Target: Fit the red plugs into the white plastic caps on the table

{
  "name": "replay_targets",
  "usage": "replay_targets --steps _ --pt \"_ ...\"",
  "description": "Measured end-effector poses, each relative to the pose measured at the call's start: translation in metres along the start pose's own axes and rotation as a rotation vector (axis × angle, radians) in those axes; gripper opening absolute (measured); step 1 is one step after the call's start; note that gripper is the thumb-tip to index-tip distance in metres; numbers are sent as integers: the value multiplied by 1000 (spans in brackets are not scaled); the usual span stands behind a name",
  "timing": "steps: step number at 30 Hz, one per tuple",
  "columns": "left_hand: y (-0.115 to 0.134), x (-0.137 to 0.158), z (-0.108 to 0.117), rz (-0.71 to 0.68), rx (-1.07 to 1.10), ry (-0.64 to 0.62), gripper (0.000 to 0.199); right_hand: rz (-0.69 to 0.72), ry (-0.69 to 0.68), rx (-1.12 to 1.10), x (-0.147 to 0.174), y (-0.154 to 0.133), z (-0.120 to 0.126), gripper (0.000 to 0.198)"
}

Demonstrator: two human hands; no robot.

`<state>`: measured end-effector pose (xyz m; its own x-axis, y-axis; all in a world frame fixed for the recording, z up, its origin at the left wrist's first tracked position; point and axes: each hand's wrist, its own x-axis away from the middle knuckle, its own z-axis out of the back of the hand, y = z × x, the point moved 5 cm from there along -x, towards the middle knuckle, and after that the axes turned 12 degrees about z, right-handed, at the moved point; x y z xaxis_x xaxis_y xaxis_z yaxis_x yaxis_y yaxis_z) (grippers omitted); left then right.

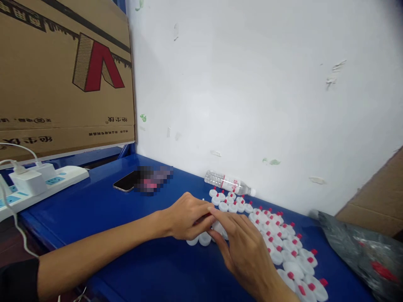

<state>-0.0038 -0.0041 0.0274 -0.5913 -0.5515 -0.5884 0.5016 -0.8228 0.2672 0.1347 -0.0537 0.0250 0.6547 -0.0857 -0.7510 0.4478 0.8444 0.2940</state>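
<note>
My left hand (190,216) and my right hand (241,237) meet above the blue table, fingertips touching and fingers bent together. Whatever they pinch is hidden behind the fingers. Just under the hands, low white plastic bottles (204,239) stand on the table, partly covered, with no red caps visible on them. To the right of my right hand spreads a dense group of small round white bottles with red caps (277,233). A smaller cluster of the same red-capped bottles (232,206) stands beyond my fingers.
A clear drink bottle (229,183) lies on its side along the wall. On the blue table (151,268) a phone (126,182) rests at the left, near a white power strip (71,175) with plugs. A grey plastic bag (359,251) sits at right; a large cardboard box (63,75) stands behind.
</note>
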Motion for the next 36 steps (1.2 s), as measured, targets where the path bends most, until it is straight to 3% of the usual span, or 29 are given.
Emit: replay_targets --steps 6,12,25,29,32,36 --pt "3 0 5 -42 51 -22 23 65 22 25 -2 -1 4 39" --pt "5 -2 4 12 152 -51 29 65 22 54 -4 3 9 36" --pt "4 -5 -3 383 758 -135 48 171 11 211 -13 -6 14 45" --pt "-2 0 -14 593 1034 -175 49 183 30 257 -16 -6 19 38" --pt "-10 0 -13 683 1172 -114 53 151 31 293 -9 7 25 31" --pt "-22 -3 -4 660 1096 8 54 42 -27 332 9 33 29 30"
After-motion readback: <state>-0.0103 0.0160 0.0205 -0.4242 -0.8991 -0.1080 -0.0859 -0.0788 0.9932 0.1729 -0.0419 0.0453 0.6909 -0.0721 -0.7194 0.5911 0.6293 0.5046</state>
